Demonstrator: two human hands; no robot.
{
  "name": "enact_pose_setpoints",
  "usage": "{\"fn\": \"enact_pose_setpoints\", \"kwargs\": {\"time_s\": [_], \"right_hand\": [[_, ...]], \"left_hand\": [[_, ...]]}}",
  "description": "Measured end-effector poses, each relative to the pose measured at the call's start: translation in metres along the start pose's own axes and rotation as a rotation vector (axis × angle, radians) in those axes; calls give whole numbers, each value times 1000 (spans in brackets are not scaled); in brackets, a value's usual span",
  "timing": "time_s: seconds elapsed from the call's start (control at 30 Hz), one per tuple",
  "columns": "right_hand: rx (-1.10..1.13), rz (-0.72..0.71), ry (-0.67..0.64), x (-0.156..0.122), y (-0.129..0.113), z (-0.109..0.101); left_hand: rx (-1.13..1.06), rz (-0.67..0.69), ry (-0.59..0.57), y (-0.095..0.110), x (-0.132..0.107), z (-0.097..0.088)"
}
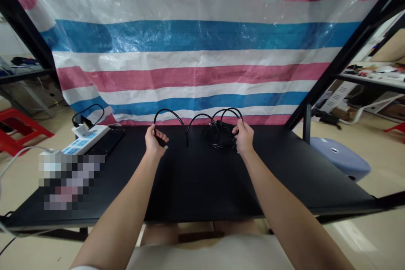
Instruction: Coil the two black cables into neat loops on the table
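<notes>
Head view has a black table [202, 190] before striped sheeting [196, 36], left hand [154, 141] outstretched gripping a plug [162, 143], right hand [244, 137] pinching cable [200, 114].

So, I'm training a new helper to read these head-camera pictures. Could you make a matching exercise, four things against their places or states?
Column one
1. Left hand
2. Right hand
3. Power strip
4. Striped sheet

Column two
A. Behind the table
B. Holding the black cable near its looped coil
C. On the left side of the table
D. Closed around the cable's connector end

Right pairs: 1-D, 2-B, 3-C, 4-A
</notes>
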State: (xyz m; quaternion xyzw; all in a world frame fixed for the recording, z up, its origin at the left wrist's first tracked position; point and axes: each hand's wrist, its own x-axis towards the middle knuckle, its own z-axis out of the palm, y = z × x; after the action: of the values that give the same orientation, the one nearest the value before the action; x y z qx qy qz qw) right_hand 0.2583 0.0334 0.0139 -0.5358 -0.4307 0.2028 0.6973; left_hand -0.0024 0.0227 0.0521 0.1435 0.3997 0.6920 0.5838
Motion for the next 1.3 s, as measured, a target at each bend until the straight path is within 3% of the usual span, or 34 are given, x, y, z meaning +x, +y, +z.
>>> {"fn": "enact_pose_setpoints", "kwargs": {"time_s": [0.1,0.23,0.3,0.5,0.73,0.9,1.07,1.3], "right_hand": [[22,-73,-17,-5,2,8],[-212,-297,-32,-18,9,25],[-293,-328,-9,-23,16,34],[-223,-146,85,-24,27,45],[48,0,25,-15,27,40],[136,-54,9,-17,29,41],[135,-178,-114,-25,28,40],[194,-40,-124,-43,19,55]], "left_hand": [[-48,14,-11,-8,2,5],[-104,38,-52,-24,11,6],[-117,44,-74,-34,18,3],[-56,38,-137,-55,39,-7],[63,131,-69,-63,45,-4],[212,250,-43,-71,41,-2],[310,323,-64,-75,43,-1],[384,388,-110,-70,39,-9]]}}
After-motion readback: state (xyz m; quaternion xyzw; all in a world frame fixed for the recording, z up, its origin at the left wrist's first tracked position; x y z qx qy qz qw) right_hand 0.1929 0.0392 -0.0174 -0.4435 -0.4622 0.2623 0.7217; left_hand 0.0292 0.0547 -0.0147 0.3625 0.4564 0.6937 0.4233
